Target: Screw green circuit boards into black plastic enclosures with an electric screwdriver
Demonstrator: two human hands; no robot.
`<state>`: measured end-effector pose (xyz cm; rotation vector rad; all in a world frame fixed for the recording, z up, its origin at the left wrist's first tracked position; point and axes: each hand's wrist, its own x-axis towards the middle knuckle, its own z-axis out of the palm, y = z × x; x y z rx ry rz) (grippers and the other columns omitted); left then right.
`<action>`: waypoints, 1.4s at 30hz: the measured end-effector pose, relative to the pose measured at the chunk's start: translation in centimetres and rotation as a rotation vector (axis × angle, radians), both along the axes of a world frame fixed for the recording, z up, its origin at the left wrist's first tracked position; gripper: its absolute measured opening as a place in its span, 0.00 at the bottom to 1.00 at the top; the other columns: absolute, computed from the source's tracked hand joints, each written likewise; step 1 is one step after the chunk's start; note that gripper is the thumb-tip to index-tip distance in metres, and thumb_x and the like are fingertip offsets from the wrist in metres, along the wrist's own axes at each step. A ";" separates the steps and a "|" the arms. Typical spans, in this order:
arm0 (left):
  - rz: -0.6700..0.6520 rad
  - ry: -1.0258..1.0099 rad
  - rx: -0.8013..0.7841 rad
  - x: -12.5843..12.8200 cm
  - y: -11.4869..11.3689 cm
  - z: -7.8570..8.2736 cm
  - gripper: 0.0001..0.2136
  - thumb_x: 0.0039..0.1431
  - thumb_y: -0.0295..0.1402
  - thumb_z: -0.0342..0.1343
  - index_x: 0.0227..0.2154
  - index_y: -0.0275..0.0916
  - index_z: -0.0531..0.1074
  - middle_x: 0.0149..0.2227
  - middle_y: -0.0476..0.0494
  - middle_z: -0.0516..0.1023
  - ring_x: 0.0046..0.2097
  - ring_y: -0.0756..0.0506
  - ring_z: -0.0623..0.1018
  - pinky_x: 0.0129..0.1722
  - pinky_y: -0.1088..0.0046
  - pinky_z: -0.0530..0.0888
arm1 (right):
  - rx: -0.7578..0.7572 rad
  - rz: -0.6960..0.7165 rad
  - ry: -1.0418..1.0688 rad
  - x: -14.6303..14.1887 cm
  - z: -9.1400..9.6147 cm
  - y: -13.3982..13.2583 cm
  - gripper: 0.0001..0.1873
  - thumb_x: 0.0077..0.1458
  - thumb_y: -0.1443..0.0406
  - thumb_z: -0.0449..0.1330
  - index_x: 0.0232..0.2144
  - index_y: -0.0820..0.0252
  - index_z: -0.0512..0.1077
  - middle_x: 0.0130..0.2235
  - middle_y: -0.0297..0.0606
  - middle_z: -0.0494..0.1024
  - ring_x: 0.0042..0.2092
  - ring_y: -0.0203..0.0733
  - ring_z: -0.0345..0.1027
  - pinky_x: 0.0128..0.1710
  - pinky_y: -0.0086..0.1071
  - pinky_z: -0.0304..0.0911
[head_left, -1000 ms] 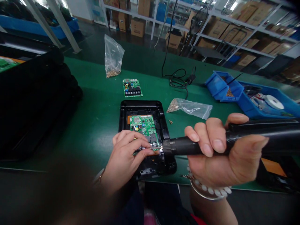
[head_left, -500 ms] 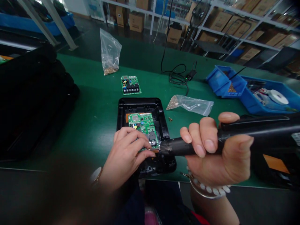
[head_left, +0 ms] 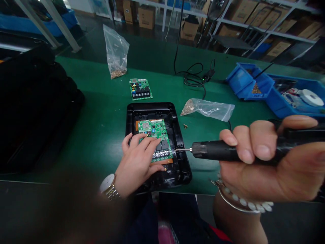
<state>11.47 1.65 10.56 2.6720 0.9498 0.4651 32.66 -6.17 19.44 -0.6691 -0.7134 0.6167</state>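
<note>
Background: white shelving (head_left: pixel 164 22) with cardboard boxes (head_left: pixel 146 17), beyond a long green worktop (head_left: pixel 99 115). Left end of the worktop: dark heap (head_left: pixel 35 118) of what look like black casings, detail lost in shadow. Right end: large blue bin (head_left: pixel 289 110) with a white roll (head_left: pixel 311 97) inside, two small blue bins (head_left: pixel 235 83) just beside it.

One black casing (head_left: pixel 149 107) lies open side up in front of the person. Right hand (head_left: pixel 274 162) grips a black power screwdriver (head_left: pixel 213 150), fingers wrapped round the body. Driver roughly level; bit points left, its tip over the casing's right side, just beside the board edge. Can't tell if tip touches.

Left hand (head_left: pixel 138 156): fingers spread, lying over the lower left of the green circuit board (head_left: pixel 164 135) in the casing; thumb apart, below the board's lower edge. Pinching nothing visible. Orange sheet (head_left: pixel 165 162) shows under the board.

Two clear bags with small brass-coloured parts: one (head_left: pixel 115 49) behind, one (head_left: pixel 213 110) flat right of casing. Second board (head_left: pixel 141 89) just behind casing. Few loose screws (head_left: pixel 185 126) right of casing.
</note>
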 end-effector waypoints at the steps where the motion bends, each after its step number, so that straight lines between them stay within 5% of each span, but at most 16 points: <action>1: 0.003 0.023 0.000 0.2 0.1 -0.1 0.31 0.56 0.52 0.65 0.57 0.41 0.68 0.56 0.44 0.75 0.60 0.32 0.66 0.64 0.41 0.51 | 0.010 -0.010 -0.005 0.3 0.1 -0.1 0.13 0.50 0.60 0.71 0.37 0.57 0.75 0.21 0.24 0.62 0.20 0.28 0.55 0.27 0.31 0.65; 5: 0.014 0.055 0.012 0.9 0.5 -0.1 0.21 0.60 0.45 0.65 0.52 0.42 0.73 0.54 0.46 0.76 0.60 0.33 0.66 0.64 0.40 0.51 | -0.067 -0.087 0.034 0.5 0.4 -0.6 0.15 0.48 0.60 0.75 0.36 0.55 0.76 0.21 0.23 0.61 0.21 0.28 0.54 0.29 0.29 0.66; 13: 0.025 0.028 0.004 0.9 0.6 0.0 0.22 0.59 0.46 0.65 0.53 0.43 0.72 0.57 0.44 0.73 0.60 0.34 0.66 0.64 0.42 0.53 | -0.142 -0.135 0.106 0.0 0.5 -0.8 0.18 0.45 0.61 0.77 0.35 0.54 0.74 0.22 0.23 0.59 0.22 0.27 0.53 0.32 0.27 0.68; 22: -0.012 -0.250 -0.203 2.2 -1.0 1.9 0.07 0.63 0.41 0.64 0.41 0.49 0.76 0.53 0.54 0.76 0.60 0.40 0.67 0.60 0.49 0.61 | -0.259 -0.034 -0.142 -0.5 0.0 -0.3 0.19 0.50 0.53 0.70 0.44 0.43 0.74 0.24 0.29 0.64 0.25 0.39 0.66 0.26 0.38 0.68; 28: -0.012 -0.286 -0.182 2.4 -1.1 2.3 0.01 0.65 0.35 0.61 0.37 0.46 0.76 0.51 0.56 0.77 0.58 0.42 0.68 0.62 0.50 0.61 | -0.207 -0.015 -0.120 -0.5 -0.5 -0.1 0.16 0.51 0.53 0.69 0.41 0.45 0.74 0.21 0.27 0.60 0.21 0.37 0.60 0.24 0.37 0.65; 31: -0.012 -0.261 -0.135 2.3 -1.1 2.3 0.04 0.64 0.37 0.62 0.41 0.48 0.75 0.52 0.56 0.77 0.59 0.42 0.68 0.61 0.52 0.61 | -0.103 -0.012 -0.002 -0.8 -0.6 0.1 0.14 0.50 0.55 0.71 0.36 0.51 0.74 0.19 0.24 0.58 0.18 0.31 0.53 0.23 0.34 0.63; 36: 0.050 -0.067 -0.047 1.3 -0.3 1.1 0.41 0.48 0.49 0.72 0.62 0.41 0.63 0.60 0.41 0.71 0.61 0.35 0.67 0.62 0.46 0.58 | -0.121 -0.042 0.103 -1.2 0.2 0.0 0.18 0.44 0.60 0.77 0.34 0.54 0.74 0.20 0.22 0.61 0.19 0.28 0.52 0.26 0.29 0.64; 42: 0.083 0.088 0.040 0.6 0.3 -0.2 0.27 0.57 0.50 0.66 0.54 0.44 0.70 0.63 0.46 0.70 0.68 0.30 0.59 0.65 0.32 0.41 | -0.150 -0.110 0.124 -0.5 0.6 -1.0 0.16 0.45 0.62 0.76 0.34 0.53 0.75 0.21 0.22 0.56 0.21 0.27 0.52 0.29 0.27 0.66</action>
